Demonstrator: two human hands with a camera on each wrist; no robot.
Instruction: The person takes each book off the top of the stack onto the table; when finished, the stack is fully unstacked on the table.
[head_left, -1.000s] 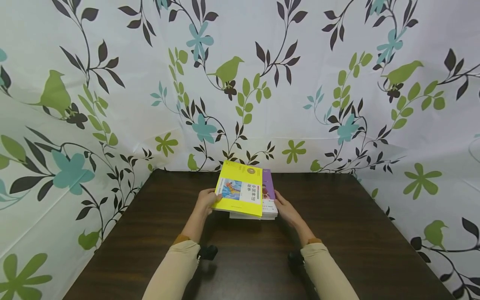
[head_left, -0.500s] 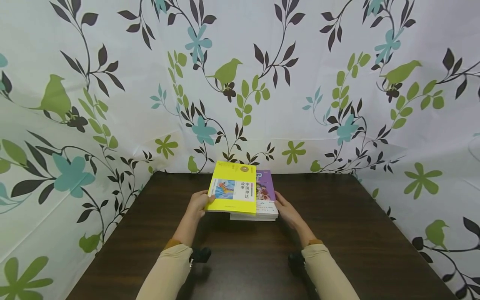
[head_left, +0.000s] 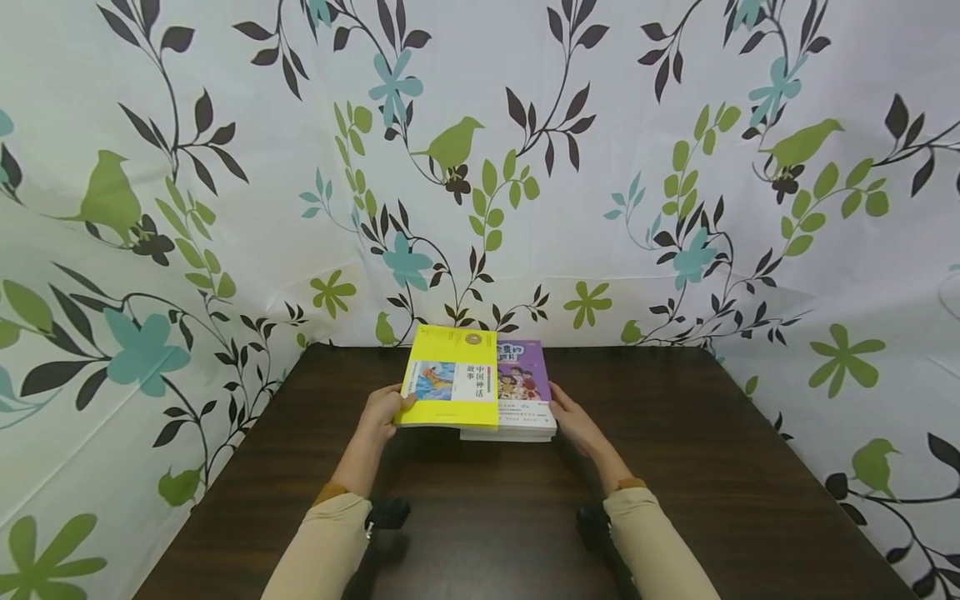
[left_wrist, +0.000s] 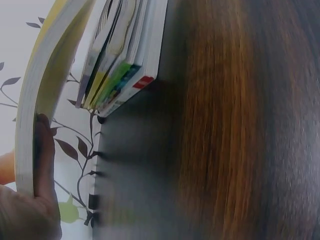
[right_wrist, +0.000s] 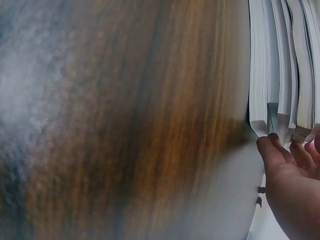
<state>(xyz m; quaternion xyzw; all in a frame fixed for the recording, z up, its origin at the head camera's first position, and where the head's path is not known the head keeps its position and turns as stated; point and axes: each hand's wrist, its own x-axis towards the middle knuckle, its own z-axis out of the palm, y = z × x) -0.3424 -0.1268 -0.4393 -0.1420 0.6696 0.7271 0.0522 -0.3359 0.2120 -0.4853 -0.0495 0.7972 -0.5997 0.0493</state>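
In the head view my left hand (head_left: 381, 411) grips the left edge of a yellow book (head_left: 450, 410), thumb on the cover. The book lies partly over a stack of books, the top one with a purple and white cover (head_left: 525, 375). The left wrist view has the yellow book (left_wrist: 30, 100) raised at its left side, apart from the stacked books (left_wrist: 125, 65), with my fingers (left_wrist: 45, 155) beneath it. On the other side my right hand (head_left: 576, 419) rests against the stack's right edge. Its fingertips touch the ends of the stacked books (right_wrist: 285, 65) in the right wrist view.
The stack sits near the back of a dark wooden table (head_left: 480, 533). Behind it hangs a white cloth (head_left: 570, 208) printed with leaves, birds and flowers, which also runs along both sides. Each wrist carries a black camera mount (head_left: 390, 513).
My left hand has drawn the yellow book leftward, so more of the purple cover shows. The right hand and the stack have stayed in place.
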